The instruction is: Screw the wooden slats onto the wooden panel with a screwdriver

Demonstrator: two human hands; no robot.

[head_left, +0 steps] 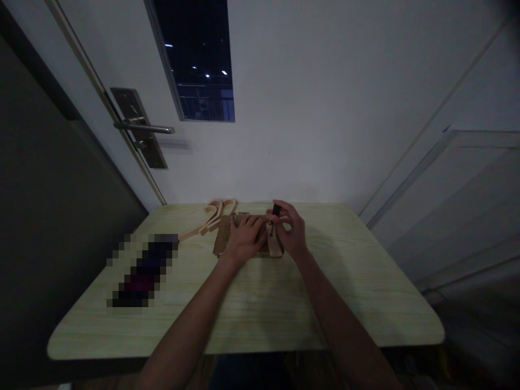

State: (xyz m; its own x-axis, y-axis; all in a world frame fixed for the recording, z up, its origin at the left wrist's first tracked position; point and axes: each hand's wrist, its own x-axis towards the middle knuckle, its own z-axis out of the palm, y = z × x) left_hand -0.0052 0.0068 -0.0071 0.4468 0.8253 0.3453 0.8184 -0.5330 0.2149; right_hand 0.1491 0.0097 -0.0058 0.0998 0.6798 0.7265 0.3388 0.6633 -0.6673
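A small brown leather bag point(222, 238) lies flat near the far edge of the pale wooden table point(252, 303). My left hand point(244, 238) rests palm down on top of it, fingers spread and pressing it. My right hand point(290, 230) is just right of the bag, its fingers pinched round a small dark object point(276, 209) at the bag's short tan strap point(274, 244). A long tan strap point(211, 216) loops away from the bag toward the far left.
A blurred dark oblong patch point(142, 271) lies on the table's left side. Behind the table stand a white wall, a door with a metal lever handle point(142, 128) at the left, and a dark narrow window point(199, 59).
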